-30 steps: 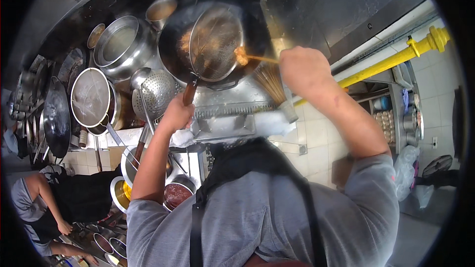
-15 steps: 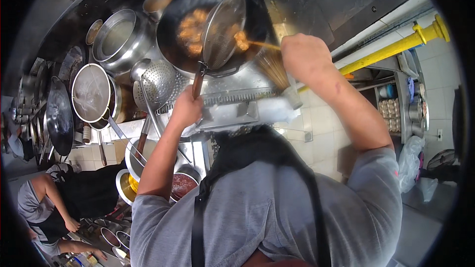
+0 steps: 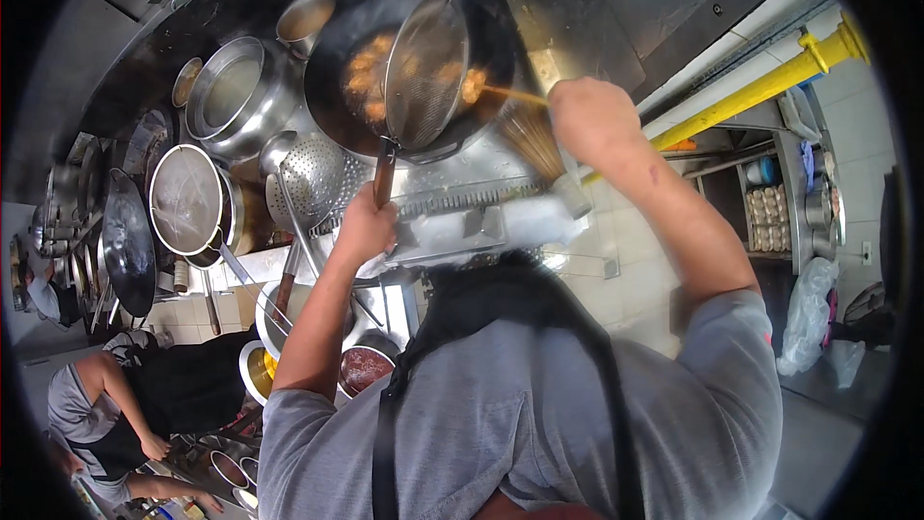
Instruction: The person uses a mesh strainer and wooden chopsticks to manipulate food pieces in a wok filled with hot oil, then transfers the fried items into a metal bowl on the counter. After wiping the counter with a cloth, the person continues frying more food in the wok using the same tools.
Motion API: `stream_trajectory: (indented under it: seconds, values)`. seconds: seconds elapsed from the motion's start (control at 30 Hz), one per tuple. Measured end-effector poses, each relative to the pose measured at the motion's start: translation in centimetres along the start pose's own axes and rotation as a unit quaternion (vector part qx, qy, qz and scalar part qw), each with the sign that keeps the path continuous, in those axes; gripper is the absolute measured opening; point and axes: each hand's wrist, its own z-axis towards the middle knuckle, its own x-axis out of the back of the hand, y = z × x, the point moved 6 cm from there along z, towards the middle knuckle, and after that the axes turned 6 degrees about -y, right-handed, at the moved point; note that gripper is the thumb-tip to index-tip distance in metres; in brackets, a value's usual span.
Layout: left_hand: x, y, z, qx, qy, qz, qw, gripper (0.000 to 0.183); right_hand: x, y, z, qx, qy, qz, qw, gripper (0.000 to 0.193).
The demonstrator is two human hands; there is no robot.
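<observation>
My left hand (image 3: 369, 226) is closed round the wooden handle of a mesh strainer (image 3: 428, 77), whose round bowl is held over a dark wok (image 3: 332, 120). Several browned fried pieces (image 3: 368, 72) sit in the oil at the wok's left side, and some show dimly through the mesh. In my right fist (image 3: 597, 117) are thin wooden chopsticks (image 3: 515, 93), seen almost as one stick. Their tips meet a golden fried piece (image 3: 474, 86) at the strainer's right edge; whether they grip it or only touch it I cannot tell. A bamboo wok brush (image 3: 534, 144) lies below them.
Left of the wok stand a metal pot (image 3: 231, 91), a perforated skimmer (image 3: 313, 173), a ladle (image 3: 277, 152) and a second strainer (image 3: 186, 200). A yellow pipe (image 3: 751, 91) runs along the right. Another person (image 3: 183, 376) works at the lower left.
The strainer bowl has shifted slightly left and down, now facing me a little more. My right hand still holds the chopsticks in nearly the same place.
</observation>
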Motion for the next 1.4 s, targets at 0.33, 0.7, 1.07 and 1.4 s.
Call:
stream_trajectory:
  seconds: [0.33, 0.7, 1.07, 1.4]
  values:
    - [0.4, 0.9, -1.8, -0.008, 0.033, -0.034, 0.999, 0.015, -6.5, 4.2, 2.2, -0.027, 0.034, 0.036, 0.998, 0.021]
    - [1.3, 2.0, 3.0, -0.063, 0.148, 0.231, 0.96, 0.023, -0.1, 4.6, -5.3, 0.0, 0.131, 0.015, 0.991, 0.017]
    - [13.7, 1.7, 5.7, 0.035, 0.297, 0.303, 0.905, 0.032, -2.7, 7.2, -5.7, -0.023, 0.138, 0.118, 0.983, 0.013]
    - [8.0, -4.4, 9.7, 0.179, -0.018, -0.166, 0.97, 0.011, -2.1, 7.4, -5.5, -0.043, 0.151, 0.143, 0.977, 0.017]
